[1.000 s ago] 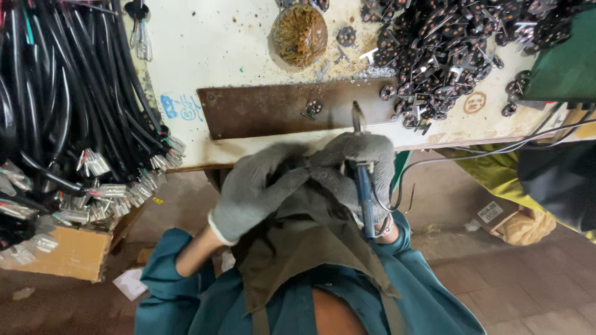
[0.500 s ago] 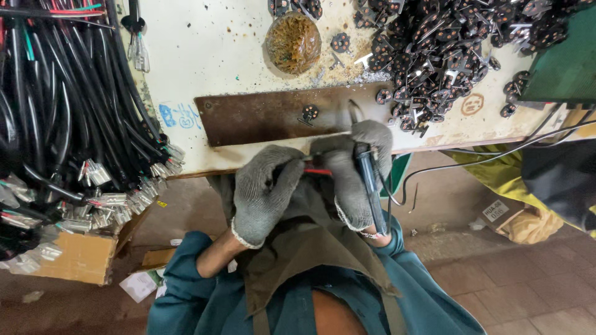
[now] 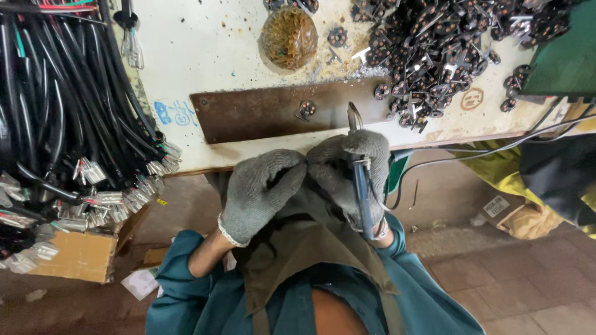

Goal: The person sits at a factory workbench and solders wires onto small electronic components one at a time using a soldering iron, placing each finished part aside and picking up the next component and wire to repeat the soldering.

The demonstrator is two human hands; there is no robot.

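Grey knit gloves: both hands meet, knuckles touching, just below the rusty steel plate.
Right hand: fingers closed around blue-handled pliers.
Pliers: long axis upright, metal tip toward the plate, handles toward the body.
Left hand: fingers curled shut; contents cannot be told.
Beyond plate: dome-shaped brown mound, heap of small dark connectors.

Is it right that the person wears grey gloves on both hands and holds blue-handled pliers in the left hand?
Not quite. The head view shows grey gloves on both hands, but the blue-handled pliers are in the right hand, not the left hand.
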